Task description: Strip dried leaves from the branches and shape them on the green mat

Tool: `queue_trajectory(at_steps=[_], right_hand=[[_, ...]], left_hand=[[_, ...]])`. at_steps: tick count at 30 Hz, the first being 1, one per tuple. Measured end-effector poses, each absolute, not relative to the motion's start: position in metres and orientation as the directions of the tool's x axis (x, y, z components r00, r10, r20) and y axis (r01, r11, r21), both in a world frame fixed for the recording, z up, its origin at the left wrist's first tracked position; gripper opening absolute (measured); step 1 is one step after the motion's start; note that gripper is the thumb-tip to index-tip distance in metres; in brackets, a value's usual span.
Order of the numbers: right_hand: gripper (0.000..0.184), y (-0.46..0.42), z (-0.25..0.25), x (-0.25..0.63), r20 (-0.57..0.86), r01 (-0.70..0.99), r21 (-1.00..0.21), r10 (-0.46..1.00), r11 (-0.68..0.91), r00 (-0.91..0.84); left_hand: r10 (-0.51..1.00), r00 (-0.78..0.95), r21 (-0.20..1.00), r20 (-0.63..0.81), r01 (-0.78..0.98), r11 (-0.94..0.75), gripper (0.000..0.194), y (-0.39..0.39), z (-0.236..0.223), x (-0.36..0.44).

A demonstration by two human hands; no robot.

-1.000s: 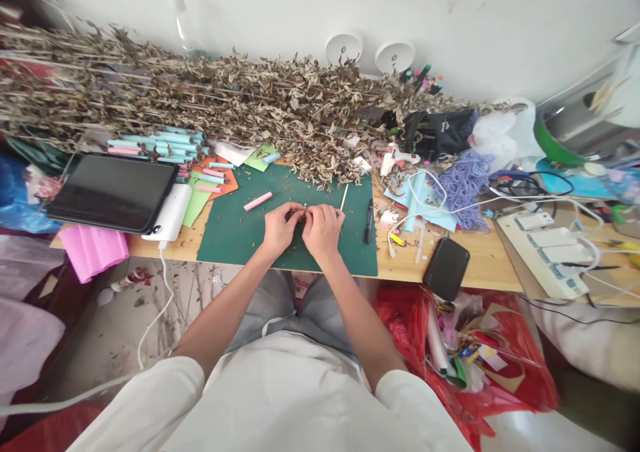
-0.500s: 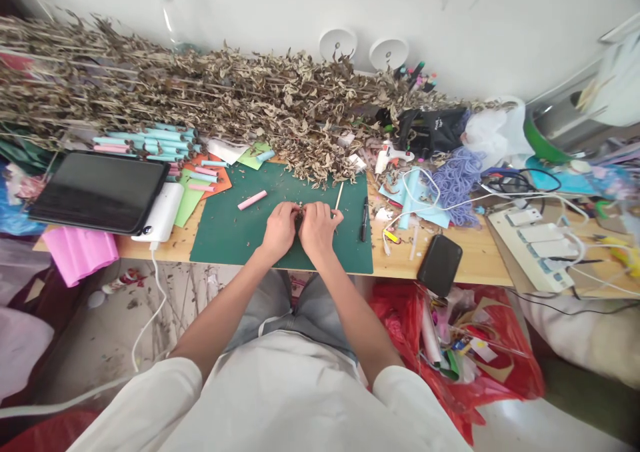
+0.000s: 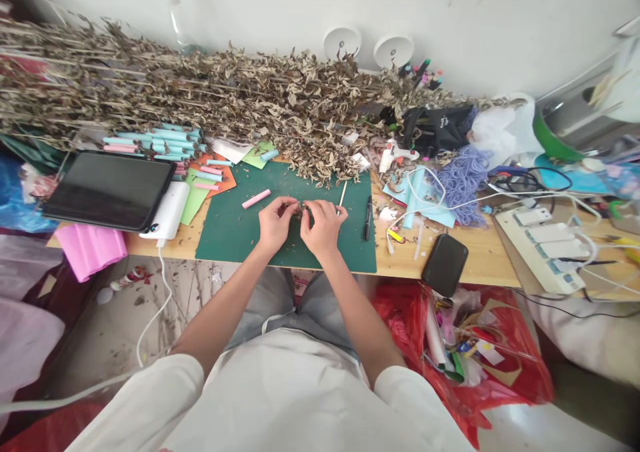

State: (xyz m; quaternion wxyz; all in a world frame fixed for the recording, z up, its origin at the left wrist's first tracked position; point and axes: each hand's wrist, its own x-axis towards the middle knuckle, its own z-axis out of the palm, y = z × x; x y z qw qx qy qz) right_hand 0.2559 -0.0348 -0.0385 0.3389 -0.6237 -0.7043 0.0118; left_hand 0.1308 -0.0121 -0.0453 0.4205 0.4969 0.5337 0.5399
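Over the green cutting mat (image 3: 235, 232), my left hand (image 3: 275, 225) and my right hand (image 3: 321, 227) meet with their fingertips pinched. Between them is a small clump of dried leaves (image 3: 300, 210), partly covered by the fingers. Left of my hands lies a pink paper tube (image 3: 256, 199). A thin wooden stick (image 3: 343, 194) rests beside my right hand, and a black pen (image 3: 368, 219) lies near the mat's right edge. Behind the mat spreads a big heap of dried leafy stems (image 3: 280, 105), with loose bits scattered on the mat.
At left are a tablet (image 3: 110, 189), a white power bank (image 3: 167, 215) and a pile of blue paper tubes (image 3: 173, 142). To the right lie a glue gun (image 3: 397, 153), purple yarn (image 3: 465, 182), a black phone (image 3: 445, 265) and a power strip (image 3: 543, 249). A red bag (image 3: 505, 365) sits below.
My hands have drawn slightly apart at the palms, showing more of the dried leaves between the fingertips. The whole view has shifted a little.
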Motion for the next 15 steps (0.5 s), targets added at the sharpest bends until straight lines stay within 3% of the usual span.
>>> queue_trajectory(at_steps=[10,15], right_hand=[[0.021,-0.0307,-0.0430,0.2595,0.473,0.856,-0.455,0.881,0.244,0.000],[0.019,-0.0305,-0.0418,0.2595,0.461,0.842,-0.476,0.887,0.256,-0.009]], left_hand=[[0.983,-0.096,0.969,0.158,0.204,-0.136,0.014,-0.0137,-0.0462,0.1309],[0.989,-0.086,0.982,0.123,0.151,-0.109,0.016,-0.0129,-0.0483,0.1311]])
